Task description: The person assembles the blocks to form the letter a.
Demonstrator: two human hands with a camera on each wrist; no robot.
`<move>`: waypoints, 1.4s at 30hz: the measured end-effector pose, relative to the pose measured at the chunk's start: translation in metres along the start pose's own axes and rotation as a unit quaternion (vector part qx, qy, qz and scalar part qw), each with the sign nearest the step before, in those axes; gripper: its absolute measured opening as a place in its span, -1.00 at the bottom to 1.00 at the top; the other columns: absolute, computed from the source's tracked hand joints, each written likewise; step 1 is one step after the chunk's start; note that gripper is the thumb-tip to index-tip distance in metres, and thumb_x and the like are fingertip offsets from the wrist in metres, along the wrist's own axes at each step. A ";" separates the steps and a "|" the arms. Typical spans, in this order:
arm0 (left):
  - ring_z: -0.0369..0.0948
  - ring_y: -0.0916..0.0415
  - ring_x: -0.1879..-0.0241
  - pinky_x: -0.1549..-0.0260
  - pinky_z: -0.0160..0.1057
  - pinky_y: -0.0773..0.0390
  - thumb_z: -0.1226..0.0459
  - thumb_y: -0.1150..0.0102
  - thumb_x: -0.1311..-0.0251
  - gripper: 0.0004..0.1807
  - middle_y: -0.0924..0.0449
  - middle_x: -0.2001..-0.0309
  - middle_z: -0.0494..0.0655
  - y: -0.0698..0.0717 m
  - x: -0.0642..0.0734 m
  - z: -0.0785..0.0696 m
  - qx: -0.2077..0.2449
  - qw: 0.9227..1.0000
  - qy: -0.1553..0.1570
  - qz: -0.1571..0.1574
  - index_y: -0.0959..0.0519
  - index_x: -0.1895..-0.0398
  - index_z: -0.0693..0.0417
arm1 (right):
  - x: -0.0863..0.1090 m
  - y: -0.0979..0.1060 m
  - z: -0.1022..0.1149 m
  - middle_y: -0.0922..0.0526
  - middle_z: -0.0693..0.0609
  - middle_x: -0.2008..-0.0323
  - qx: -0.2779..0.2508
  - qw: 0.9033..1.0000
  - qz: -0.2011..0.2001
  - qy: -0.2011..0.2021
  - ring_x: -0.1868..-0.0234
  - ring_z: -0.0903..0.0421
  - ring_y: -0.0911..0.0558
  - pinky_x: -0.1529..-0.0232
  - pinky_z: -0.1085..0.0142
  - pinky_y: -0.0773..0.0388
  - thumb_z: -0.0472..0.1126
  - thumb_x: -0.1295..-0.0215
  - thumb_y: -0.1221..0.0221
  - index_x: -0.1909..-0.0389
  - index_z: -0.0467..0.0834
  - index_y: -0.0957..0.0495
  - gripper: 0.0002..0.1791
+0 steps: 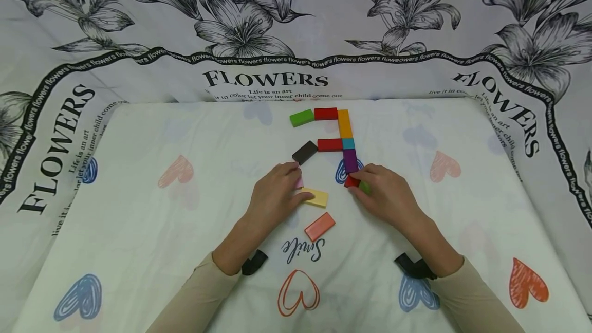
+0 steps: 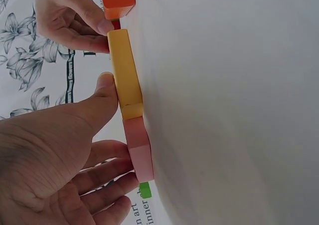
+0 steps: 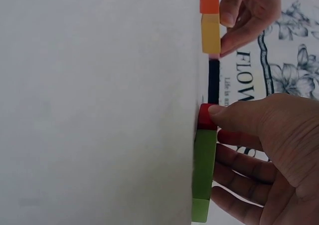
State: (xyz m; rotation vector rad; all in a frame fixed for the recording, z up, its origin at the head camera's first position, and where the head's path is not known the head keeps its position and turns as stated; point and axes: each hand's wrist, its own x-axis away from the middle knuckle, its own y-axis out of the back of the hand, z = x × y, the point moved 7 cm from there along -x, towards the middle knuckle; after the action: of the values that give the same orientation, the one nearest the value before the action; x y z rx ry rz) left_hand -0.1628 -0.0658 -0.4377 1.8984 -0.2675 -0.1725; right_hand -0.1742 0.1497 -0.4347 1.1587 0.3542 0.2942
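Observation:
Slim coloured blocks lie on the white cloth. My left hand (image 1: 276,194) is at a pink block (image 2: 138,150) and a yellow block (image 1: 317,198); its thumb touches the yellow one, and its loosely extended fingers rest by the pink one. In the left wrist view these two blocks meet end to end. With thumb and index finger, my right hand (image 1: 386,191) pinches a small red block (image 3: 207,116) just below the purple block (image 1: 350,161). A green block (image 3: 204,162) adjoins that red block, partly under the right hand in the head view. An orange-red block (image 1: 319,226) lies nearer me.
Beyond the hands, a green block (image 1: 302,118), a red block (image 1: 326,113), an orange block (image 1: 345,124), a teal block (image 1: 348,143) and another red block (image 1: 330,145) form a bent line. A black block (image 1: 304,152) slants beside it. Flower-printed fabric (image 1: 277,40) lies behind.

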 end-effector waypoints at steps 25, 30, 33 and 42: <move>-0.02 -0.55 -0.41 -0.29 -0.05 -0.67 -0.10 -0.50 -0.20 -0.33 -0.60 -0.41 0.01 0.002 0.000 0.003 -0.001 1.000 -0.006 0.005 -0.67 -0.28 0.07 | 0.001 0.002 0.000 -0.80 -0.11 0.10 0.000 1.000 0.003 -0.007 0.10 -0.03 -0.75 0.11 0.09 -0.80 -0.09 -0.25 -0.50 -0.14 -0.14 -0.76 -0.55; -0.02 -0.55 -0.40 -0.29 -0.05 -0.67 -0.09 -0.50 -0.21 -0.34 -0.60 -0.41 0.01 0.001 0.000 0.004 0.002 1.000 -0.005 0.008 -0.67 -0.28 0.07 | 0.003 0.007 0.001 -0.81 -0.12 0.08 0.001 1.000 -0.004 -0.010 0.06 -0.06 -0.76 0.09 0.06 -0.80 -0.12 -0.27 -0.48 -0.12 -0.15 -0.77 -0.59; -0.03 -0.55 -0.40 -0.28 -0.05 -0.68 -0.09 -0.50 -0.21 -0.33 -0.60 -0.41 0.01 0.001 0.000 0.004 0.000 1.000 -0.005 0.009 -0.67 -0.28 0.07 | 0.006 0.009 0.004 -0.81 -0.11 0.07 -0.014 1.000 -0.008 -0.010 0.05 -0.05 -0.76 0.09 0.06 -0.80 -0.15 -0.27 -0.48 -0.11 -0.13 -0.78 -0.61; -0.01 -0.55 -0.40 -0.30 -0.03 -0.66 -0.10 -0.48 -0.22 -0.34 -0.60 -0.40 0.01 -0.001 -0.001 0.005 0.004 1.000 -0.011 0.010 -0.66 -0.29 0.06 | 0.019 0.007 0.028 -0.81 -0.01 0.07 -0.048 0.998 -0.008 0.050 0.01 0.02 -0.77 0.00 0.09 -0.80 -0.10 -0.26 -0.50 -0.02 -0.08 -0.81 -0.67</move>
State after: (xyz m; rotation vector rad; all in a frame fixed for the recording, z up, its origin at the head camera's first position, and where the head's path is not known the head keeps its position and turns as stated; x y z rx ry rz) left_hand -0.1652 -0.0703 -0.4400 1.9018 -0.3023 -0.1786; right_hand -0.1457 0.1365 -0.4209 1.0480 0.4323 0.3530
